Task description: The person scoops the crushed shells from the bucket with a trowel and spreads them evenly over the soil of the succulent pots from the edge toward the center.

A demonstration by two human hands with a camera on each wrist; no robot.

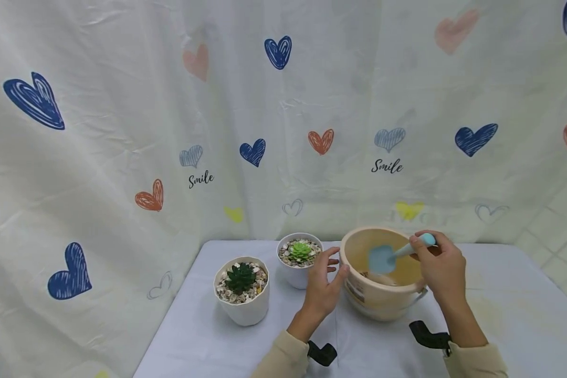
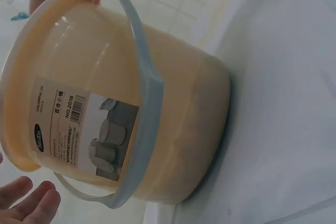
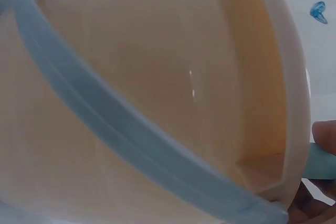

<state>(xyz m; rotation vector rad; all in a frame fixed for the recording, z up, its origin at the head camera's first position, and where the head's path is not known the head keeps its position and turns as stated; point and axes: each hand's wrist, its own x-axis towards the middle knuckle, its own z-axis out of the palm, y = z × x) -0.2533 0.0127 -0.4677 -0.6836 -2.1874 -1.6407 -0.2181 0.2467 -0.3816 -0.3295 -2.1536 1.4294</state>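
Note:
My right hand (image 1: 443, 268) pinches the handle of a small light blue shovel (image 1: 381, 260) over the right rim of a cream plastic bucket (image 1: 382, 307). The shovel's blade is tilted down inside the bucket, where some pale stuff (image 1: 381, 278) shows at the bottom, too unclear to name. Beside the bucket's left rim is my left hand (image 1: 322, 286), fingers spread and loosely bent. The left wrist view shows its fingertips (image 2: 44, 205) close to the bucket, whose grey-blue bail handle (image 2: 149, 108) hangs across a paper label (image 2: 79, 129).
Left of the bucket stand two white pots with pebbles: one with a bright green succulent (image 1: 301, 252) behind my left hand, one with a dark green succulent (image 1: 241, 278) nearer. A white cloth (image 1: 189, 336) covers the table. A heart-print curtain (image 1: 264, 105) hangs behind.

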